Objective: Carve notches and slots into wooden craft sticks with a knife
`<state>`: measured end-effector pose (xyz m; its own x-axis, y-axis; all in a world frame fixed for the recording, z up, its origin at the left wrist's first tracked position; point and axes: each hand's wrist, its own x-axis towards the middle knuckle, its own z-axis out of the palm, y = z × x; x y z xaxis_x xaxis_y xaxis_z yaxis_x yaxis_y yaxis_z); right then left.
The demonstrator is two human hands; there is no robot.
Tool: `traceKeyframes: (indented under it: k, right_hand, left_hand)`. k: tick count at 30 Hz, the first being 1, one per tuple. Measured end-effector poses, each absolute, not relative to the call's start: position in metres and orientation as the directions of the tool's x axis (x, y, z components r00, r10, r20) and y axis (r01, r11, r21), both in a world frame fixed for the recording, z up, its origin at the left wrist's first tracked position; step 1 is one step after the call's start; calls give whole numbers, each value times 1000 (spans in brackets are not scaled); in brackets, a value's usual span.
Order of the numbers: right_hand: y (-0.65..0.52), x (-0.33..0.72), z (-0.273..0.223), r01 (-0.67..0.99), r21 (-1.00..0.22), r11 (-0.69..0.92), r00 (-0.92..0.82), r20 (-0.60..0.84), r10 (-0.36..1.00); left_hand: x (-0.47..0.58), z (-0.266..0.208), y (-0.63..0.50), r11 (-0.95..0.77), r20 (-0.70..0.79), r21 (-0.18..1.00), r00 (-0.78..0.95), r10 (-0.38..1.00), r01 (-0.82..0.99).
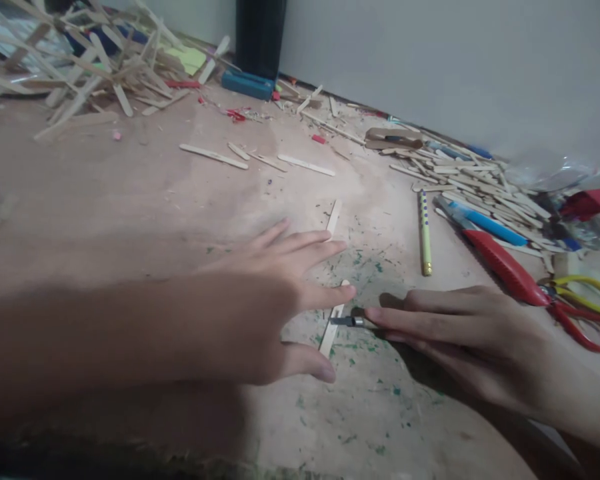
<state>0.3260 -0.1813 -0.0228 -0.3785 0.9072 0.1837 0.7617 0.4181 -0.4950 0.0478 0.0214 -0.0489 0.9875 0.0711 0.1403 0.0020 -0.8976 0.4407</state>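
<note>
Stick flat on worktop, left index tip at its far end. Left grip spread; right grip pinching knife, blade over stick. Likely light, stiff, splits along grain. Pin both ends, fingers off the edge.

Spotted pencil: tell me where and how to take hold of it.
Probably pinch the spotted pencil around its middle, from above and the left: it is slim and lies flat, while the red tool lies close on its right.
</note>
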Motion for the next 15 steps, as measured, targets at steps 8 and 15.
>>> traceKeyframes:
  k: [8,15]
  right_hand:
    - [-183,332,-24,774,-481,413,-385,161,909]
    - [-181,330,-26,754,-508,416,-360,210,909]
  left_hand:
    - [47,-54,21,-900,172,437,983,65,-17]
    - [45,-53,23,-899,183,437,979,89,0]
